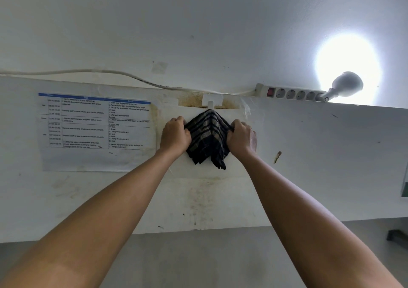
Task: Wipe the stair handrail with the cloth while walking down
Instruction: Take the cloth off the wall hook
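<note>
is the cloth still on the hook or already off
Still on: the cloth hangs bunched from the white hook, with the left hand and right hand gripping its sides.

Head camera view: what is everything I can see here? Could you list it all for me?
cloth: one, dark with tan stripes, hanging from the hook, gripped on both sides
hook: one, white, on the wall just above the cloth
printed schedule: one, white sheet with a blue header bar, stuck on the wall left of the cloth
power strip: one, white with a red switch, on the wall's top edge at the right
lamp: one, white, lit, plugged in at the strip's right end
cable: one, white, running along the wall top to the strip
left hand: gripping the cloth's left side
right hand: gripping the cloth's right side
</note>
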